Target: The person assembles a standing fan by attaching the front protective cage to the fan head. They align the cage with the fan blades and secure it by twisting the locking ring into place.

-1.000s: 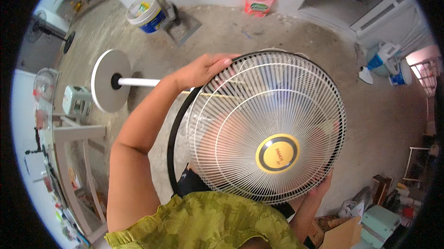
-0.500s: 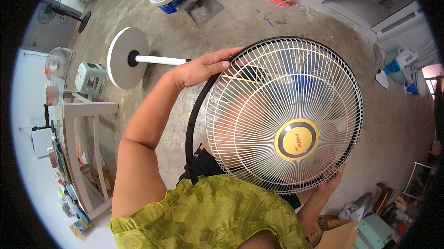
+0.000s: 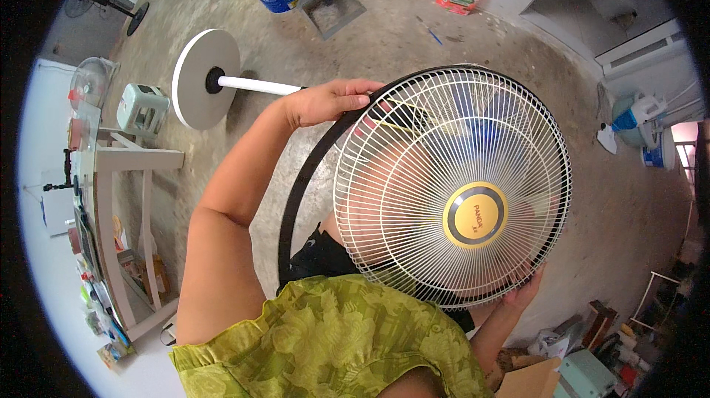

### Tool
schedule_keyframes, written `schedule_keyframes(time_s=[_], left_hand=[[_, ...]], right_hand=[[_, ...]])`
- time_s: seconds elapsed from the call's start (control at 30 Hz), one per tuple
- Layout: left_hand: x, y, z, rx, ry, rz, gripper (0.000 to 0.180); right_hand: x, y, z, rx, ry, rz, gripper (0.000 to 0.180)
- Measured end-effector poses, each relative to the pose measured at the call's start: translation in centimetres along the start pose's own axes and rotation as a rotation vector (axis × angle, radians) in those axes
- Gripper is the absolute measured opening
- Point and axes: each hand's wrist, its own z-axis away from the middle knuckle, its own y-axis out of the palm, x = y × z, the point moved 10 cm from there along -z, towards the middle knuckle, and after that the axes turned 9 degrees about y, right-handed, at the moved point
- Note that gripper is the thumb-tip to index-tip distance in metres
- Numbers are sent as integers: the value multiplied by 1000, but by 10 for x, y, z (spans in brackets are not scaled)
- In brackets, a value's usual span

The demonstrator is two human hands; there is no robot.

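**Fitting of a black band (image 3: 293, 206) around a round fan grille (image 3: 452, 187)**

The fan grille, a white wire cage with a yellow central badge (image 3: 475, 215), is held over the lap, facing upward. Along its top and right edges the black band appears to lie against the rim; at its left side the band is bowed outward in a loose loop. The step in hand is judged to be the seating of this band on the rim. For the next move, the loop would need to be drawn inward and pressed on progressively from the upper left of the grille, the opposite side being kept steady (slippage of the seated part seems the likeliest fault).

The hands are well apart, at opposite sides of the grille. At its upper left, the left hand (image 3: 333, 100) is clamped on the black band where it meets the rim, the thumb uppermost and the fingers nearly straight. At its lower right, the rim is touched by the right hand (image 3: 523, 291); how far the fingers are closed cannot be told, as they are partly hidden by the wires. To the left of the grille, a white pole (image 3: 259, 86) with a round base (image 3: 201, 78) is seen; whether the two are joined is hidden by the left forearm.
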Motion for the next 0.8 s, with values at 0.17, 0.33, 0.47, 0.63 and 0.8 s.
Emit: schedule_keyframes(time_s=[0.17,0.33,0.47,0.63,0.8], left_hand=[[15,-6,-5,25,12,131,48],[11,-2,-4,64,-14,81,52],[15,-1,-6,124,32,81,55],[23,4,-8,98,25,190,54],[27,10,-4,53,23,257,54]], right_hand=[[2,-2,5,-88,-34,44,41],[-2,-7,3,-20,16,21,41],[-3,-13,3,-96,13,32,41],[-3,-9,6,-164,16,46,42],[-7,-14,0,121,83,-9,42]])
